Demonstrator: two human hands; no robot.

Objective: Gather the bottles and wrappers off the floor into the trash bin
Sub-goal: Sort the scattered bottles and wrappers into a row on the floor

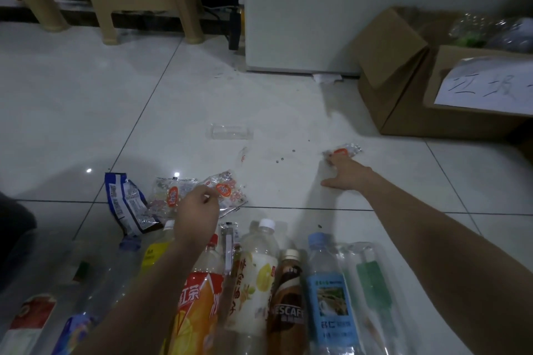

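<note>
My right hand point(347, 173) reaches across the white floor, its fingertips on a crumpled clear wrapper with an orange spot point(344, 150). My left hand point(196, 212) pinches the edge of a clear wrapper with an orange label point(227, 192). Beside that lie a similar wrapper point(170, 194) and a blue and white packet point(128, 204). Several empty bottles lie in a row along the near edge, among them a red tea bottle point(199, 297), a brown Nescafe bottle point(288, 305) and a blue-labelled water bottle point(328, 294). The cardboard box point(409, 101) serving as bin stands at the right.
A clear plastic tray point(229, 131) and a small clear wrapper point(243, 154) lie mid-floor. A white cabinet point(302, 8) stands behind, with white paper point(326, 78) at its foot. Beige plastic chair legs point(103, 0) stand at the far left. Clear bottles point(490, 32) fill the box.
</note>
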